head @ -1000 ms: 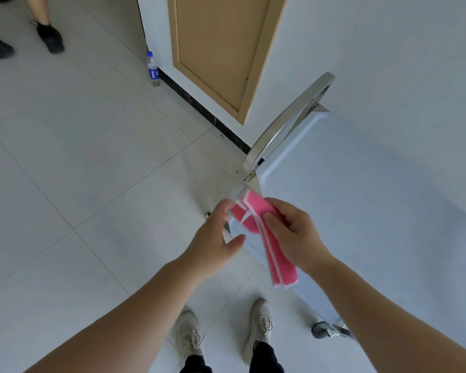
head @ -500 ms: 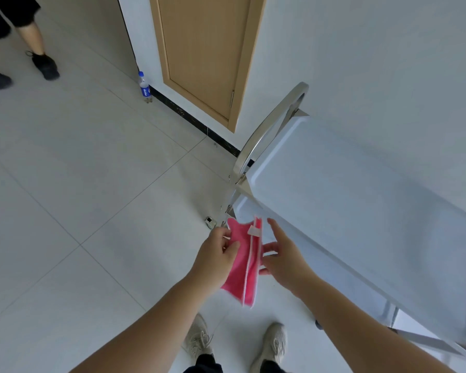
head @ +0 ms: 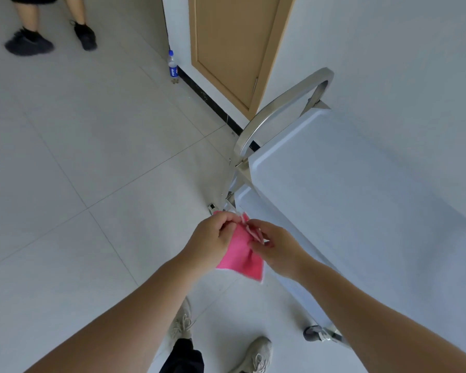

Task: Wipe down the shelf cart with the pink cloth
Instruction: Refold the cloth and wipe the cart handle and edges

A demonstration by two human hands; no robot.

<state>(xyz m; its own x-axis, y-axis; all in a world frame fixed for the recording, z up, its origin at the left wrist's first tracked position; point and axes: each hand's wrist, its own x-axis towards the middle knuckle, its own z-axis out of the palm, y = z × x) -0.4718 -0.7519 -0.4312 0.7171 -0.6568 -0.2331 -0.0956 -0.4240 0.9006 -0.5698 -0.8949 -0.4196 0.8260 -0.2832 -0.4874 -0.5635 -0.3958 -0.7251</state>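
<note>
A pink cloth (head: 241, 258) with white edging hangs between my hands, spread into a flat panel. My left hand (head: 213, 242) pinches its upper left edge and my right hand (head: 273, 244) pinches its upper right edge. Both hands hover in the air just left of the white shelf cart (head: 361, 200), at the level of its lower shelf. The cart's flat top tray fills the right side, with a curved steel handle (head: 277, 109) at its far end. The cloth does not touch the cart.
A wooden door (head: 232, 47) and white wall stand behind the cart. A small bottle (head: 172, 64) sits on the tiled floor by the black skirting. Another person's legs and black shoes (head: 30, 44) are at the top left. A cart wheel (head: 314, 333) is near my feet.
The cloth went from a folded strip in my right hand to an unfolded panel held by both hands. My hands dropped lower and away from the cart's corner.
</note>
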